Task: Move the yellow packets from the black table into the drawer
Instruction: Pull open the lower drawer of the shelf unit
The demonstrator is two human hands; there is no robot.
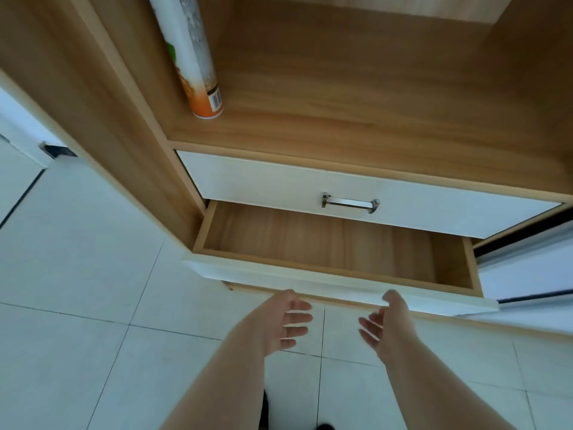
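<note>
While the lower drawer (pixel 335 243) stood pulled out of the wooden cabinet (pixel 124 119), its wood bottom showing beneath the shut white drawer (pixel 279 187) with a metal handle (pixel 350 203), the left hand (pixel 283 321) and right hand (pixel 387 327) hung just before its white front, palms facing, fingers straight and slightly spread, holding nothing. 1 tall white-and-orange can (pixel 192 57) stood on the shelf (pixel 341 103) above, and pale floor tiles (pixel 77 274) lay below. Where the yellow packets were could not be told.

I count two drawers (one open drawer (pixel 310 243), one shut drawer (pixel 263 184)), one handle (pixel 350 203), one can (pixel 189 57) on one shelf (pixel 341 103), and two hands of mine: the left hand (pixel 286 321) and the right hand (pixel 387 324).
</note>
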